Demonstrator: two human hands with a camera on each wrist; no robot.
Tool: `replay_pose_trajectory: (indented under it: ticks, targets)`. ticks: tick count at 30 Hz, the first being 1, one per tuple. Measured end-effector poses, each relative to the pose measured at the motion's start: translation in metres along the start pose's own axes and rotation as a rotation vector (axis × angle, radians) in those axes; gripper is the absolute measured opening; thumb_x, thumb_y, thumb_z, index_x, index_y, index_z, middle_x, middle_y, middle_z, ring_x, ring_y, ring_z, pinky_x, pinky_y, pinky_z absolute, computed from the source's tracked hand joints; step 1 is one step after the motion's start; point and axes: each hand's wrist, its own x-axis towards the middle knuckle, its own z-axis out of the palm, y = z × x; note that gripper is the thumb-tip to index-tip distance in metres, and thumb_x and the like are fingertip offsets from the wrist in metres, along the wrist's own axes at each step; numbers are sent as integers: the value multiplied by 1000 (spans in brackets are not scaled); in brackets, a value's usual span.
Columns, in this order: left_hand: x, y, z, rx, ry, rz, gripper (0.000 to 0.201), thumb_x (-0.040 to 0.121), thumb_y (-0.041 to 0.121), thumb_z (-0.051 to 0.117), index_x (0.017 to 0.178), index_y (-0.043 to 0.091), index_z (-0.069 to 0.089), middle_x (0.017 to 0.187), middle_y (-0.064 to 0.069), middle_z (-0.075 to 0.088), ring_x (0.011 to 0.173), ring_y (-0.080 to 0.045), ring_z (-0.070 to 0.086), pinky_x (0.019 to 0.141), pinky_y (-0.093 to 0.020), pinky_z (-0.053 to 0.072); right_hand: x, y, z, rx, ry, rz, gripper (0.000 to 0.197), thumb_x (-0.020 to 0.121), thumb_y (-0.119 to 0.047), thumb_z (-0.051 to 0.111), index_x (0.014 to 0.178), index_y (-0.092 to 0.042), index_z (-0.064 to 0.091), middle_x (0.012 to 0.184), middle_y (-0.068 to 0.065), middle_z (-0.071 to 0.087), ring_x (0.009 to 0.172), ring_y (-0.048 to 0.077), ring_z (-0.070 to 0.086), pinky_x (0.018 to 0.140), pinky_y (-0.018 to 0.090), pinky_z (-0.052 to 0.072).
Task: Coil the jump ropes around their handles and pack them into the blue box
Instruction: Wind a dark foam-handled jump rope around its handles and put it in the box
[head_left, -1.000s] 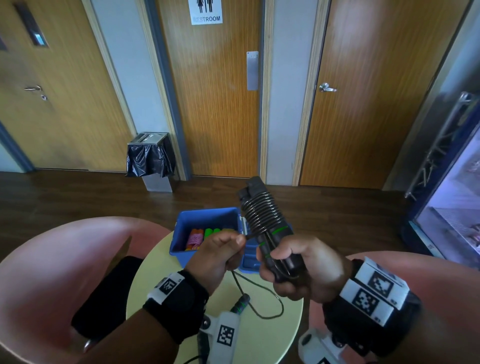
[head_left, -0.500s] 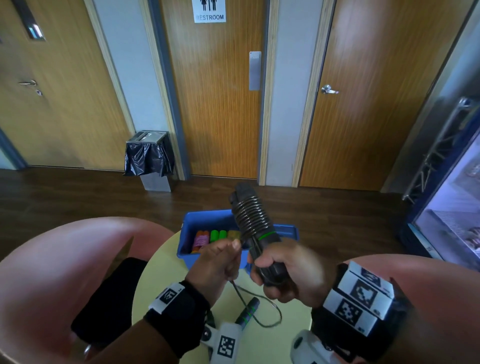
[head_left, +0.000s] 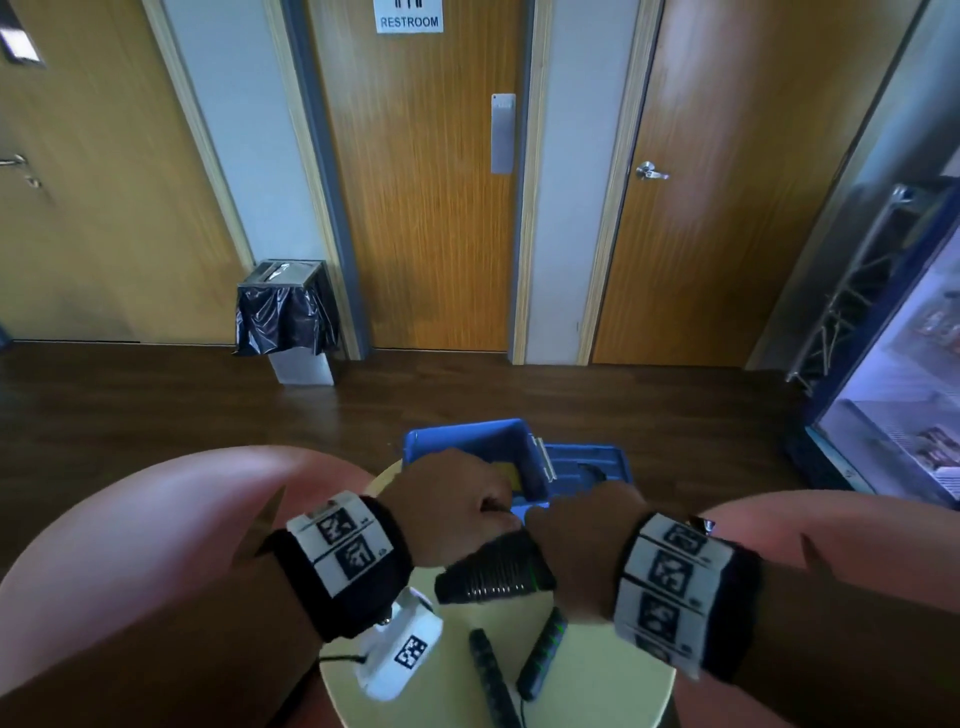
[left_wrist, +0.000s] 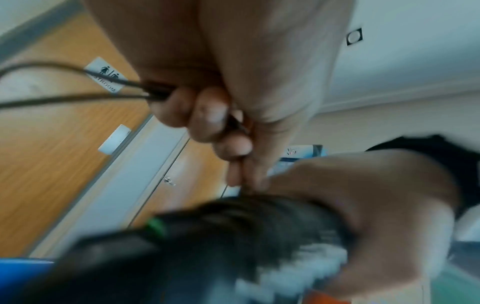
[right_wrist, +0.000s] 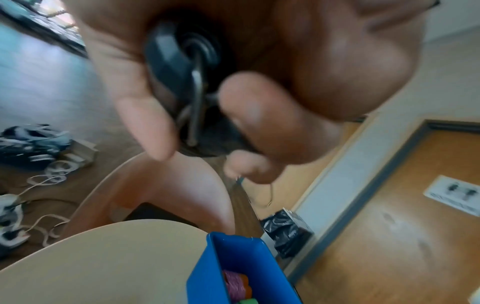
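Note:
A black jump rope bundle (head_left: 493, 571), its cord coiled round two handles with a green band, lies almost sideways just above the round table (head_left: 613, 670). My right hand (head_left: 576, 540) grips the handle end (right_wrist: 176, 61). My left hand (head_left: 467, 512) pinches the loose tail of the black cord (left_wrist: 155, 92) right beside the coil (left_wrist: 207, 246). The open blue box (head_left: 467, 441) stands at the table's far edge with coloured coiled ropes (right_wrist: 233, 288) inside. Two more black handles (head_left: 540, 654) lie loose on the table near me.
The box's blue lid (head_left: 587, 462) hangs open to its right. Pink chairs (head_left: 156, 519) flank the table on both sides. A lined bin (head_left: 285, 312) stands by the wooden doors, and a glass-fronted fridge (head_left: 909, 389) is at the far right.
The bundle has swung from upright in front of the box down to nearly horizontal, low over the table. Both hands dropped with it, and the left hand still holds the cord's tail.

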Motion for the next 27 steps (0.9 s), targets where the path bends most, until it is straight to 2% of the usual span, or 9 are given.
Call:
replay_pose_trajectory:
  ticks: [4, 7, 8, 12, 16, 18, 21, 23, 27]
  targets:
    - [-11, 5, 21, -104, 206, -88, 35, 90, 37, 34, 97, 22, 65, 93, -1, 68, 90, -25, 62, 84, -38, 46, 32, -3, -1, 147, 51, 276, 44, 81, -29, 63, 122, -21, 47, 88, -6, 60, 77, 20, 62, 66, 31, 49]
    - [-17, 2, 34, -245, 277, -118, 42, 89, 29, 30, 109, 22, 67, 103, 3, 69, 95, -21, 60, 94, -38, 43, 49, -7, 8, 197, 111, 338, 65, 83, -29, 59, 139, -32, 26, 98, -3, 61, 86, 23, 64, 66, 33, 47]
    - [-18, -4, 38, -279, 289, -139, 40, 90, 28, 32, 109, 23, 67, 103, 5, 68, 96, -19, 60, 94, -36, 44, 54, -8, 9, 205, 119, 344, 65, 84, -29, 59, 139, -36, 25, 101, -2, 62, 88, 24, 64, 67, 34, 48]
    - [-28, -21, 49, -391, 300, -275, 25, 95, 17, 48, 112, 24, 66, 103, 5, 67, 99, -17, 62, 85, -29, 49, 72, 1, 10, 228, 126, 421, 54, 80, -32, 67, 126, -36, 41, 102, -2, 63, 92, 23, 64, 76, 36, 54]
    - [-42, -30, 52, -535, 300, -348, 24, 93, 19, 59, 115, 28, 65, 93, 16, 65, 95, -2, 64, 88, -25, 52, 82, 17, 9, 277, 195, 536, 45, 79, -32, 67, 120, -39, 49, 97, -4, 63, 84, 22, 64, 67, 34, 50]
    - [-49, -32, 51, -546, 287, -284, 23, 93, 24, 61, 113, 32, 66, 96, 18, 66, 95, 7, 61, 89, -19, 49, 84, 20, 8, 285, 216, 562, 46, 79, -34, 67, 121, -42, 48, 96, -3, 61, 84, 23, 65, 71, 37, 54]
    - [-60, -34, 41, -532, 287, -163, 21, 89, 30, 63, 109, 34, 69, 94, 21, 69, 94, 10, 60, 81, -8, 43, 80, 27, 5, 276, 222, 577, 53, 77, -34, 68, 122, -46, 44, 99, -4, 62, 89, 23, 66, 75, 39, 56]
    - [-66, -36, 28, -558, 305, -140, 16, 87, 26, 67, 99, 37, 70, 88, 24, 70, 90, 10, 62, 75, -4, 41, 74, 36, 0, 270, 199, 616, 54, 74, -31, 71, 121, -44, 47, 97, -4, 63, 88, 23, 66, 74, 38, 56]
    - [-69, -46, 14, -604, 260, -152, 19, 89, 18, 66, 82, 36, 70, 85, 27, 70, 84, 7, 65, 71, -11, 46, 59, 39, -6, 222, 190, 652, 52, 79, -38, 70, 122, -43, 41, 94, 0, 54, 81, 25, 63, 66, 36, 51]
